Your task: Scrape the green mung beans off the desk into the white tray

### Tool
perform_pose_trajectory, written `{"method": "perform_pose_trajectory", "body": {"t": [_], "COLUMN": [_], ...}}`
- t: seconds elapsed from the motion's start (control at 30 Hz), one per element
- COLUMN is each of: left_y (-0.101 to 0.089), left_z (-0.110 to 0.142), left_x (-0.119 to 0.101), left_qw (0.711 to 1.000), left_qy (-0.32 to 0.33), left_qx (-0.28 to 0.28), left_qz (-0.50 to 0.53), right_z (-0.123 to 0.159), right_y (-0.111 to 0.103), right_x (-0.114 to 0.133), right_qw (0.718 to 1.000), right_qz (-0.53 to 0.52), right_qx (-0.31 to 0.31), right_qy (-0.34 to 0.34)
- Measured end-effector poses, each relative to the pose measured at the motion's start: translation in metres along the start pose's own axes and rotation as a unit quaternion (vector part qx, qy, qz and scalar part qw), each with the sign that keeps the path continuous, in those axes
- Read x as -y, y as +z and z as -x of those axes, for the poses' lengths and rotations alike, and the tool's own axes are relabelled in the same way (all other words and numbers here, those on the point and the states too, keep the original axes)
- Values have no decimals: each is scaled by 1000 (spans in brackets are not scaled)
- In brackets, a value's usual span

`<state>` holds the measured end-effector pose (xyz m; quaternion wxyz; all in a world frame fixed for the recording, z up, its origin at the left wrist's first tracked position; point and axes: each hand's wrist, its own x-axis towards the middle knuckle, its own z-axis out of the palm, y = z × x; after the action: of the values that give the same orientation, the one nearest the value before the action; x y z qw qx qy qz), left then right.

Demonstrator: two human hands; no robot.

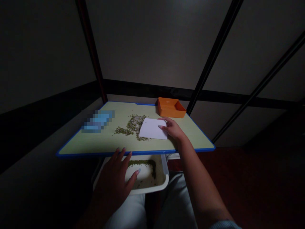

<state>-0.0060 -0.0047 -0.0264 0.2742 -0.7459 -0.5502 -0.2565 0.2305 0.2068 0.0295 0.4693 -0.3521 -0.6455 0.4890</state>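
My right hand (172, 128) grips the right end of a flat white scraper card (153, 128), thumb on top. Its left edge lies over a spread of small greenish-brown bits (130, 127), too small to name, on the pale yellow-green tabletop (95, 143). Part of the spread is hidden under the card. My left hand (116, 173) is open with fingers apart, at the table's near edge and over a white plastic basin (164, 184). Inside the basin, more green bits (143, 162) lie along the far and right sides. The left hand and forearm cover the basin's left part.
An orange open-topped box (170, 109) stands at the table's back right corner. A blurred-out blue item (98, 121) lies at the left. Blue trim (195, 149) edges the table. My legs (131, 210) are below the basin, and panelled walls (147, 47) rise behind the table.
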Motion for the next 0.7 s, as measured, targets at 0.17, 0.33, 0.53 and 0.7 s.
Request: {"method": "perform_pose_trajectory", "body": {"t": [0.17, 0.33, 0.53, 0.7], "left_y": [0, 0, -2, -2], "left_z": [0, -2, -2, -1], "left_x": [0, 0, -1, 0], "left_qw": [1000, 1000, 1000, 1000], "left_qy": [1, 3, 2, 0], "left_qx": [1, -4, -5, -3], "left_qz": [1, 0, -2, -7], "right_z": [2, 3, 0, -4], "right_y": [1, 1, -1, -4], "right_x": [-1, 0, -4, -8], "right_qw": [1000, 999, 999, 999], "right_qz": [-11, -15, -22, -19], "right_qx": [29, 50, 46, 8], "right_qy": [3, -4, -19, -39]}}
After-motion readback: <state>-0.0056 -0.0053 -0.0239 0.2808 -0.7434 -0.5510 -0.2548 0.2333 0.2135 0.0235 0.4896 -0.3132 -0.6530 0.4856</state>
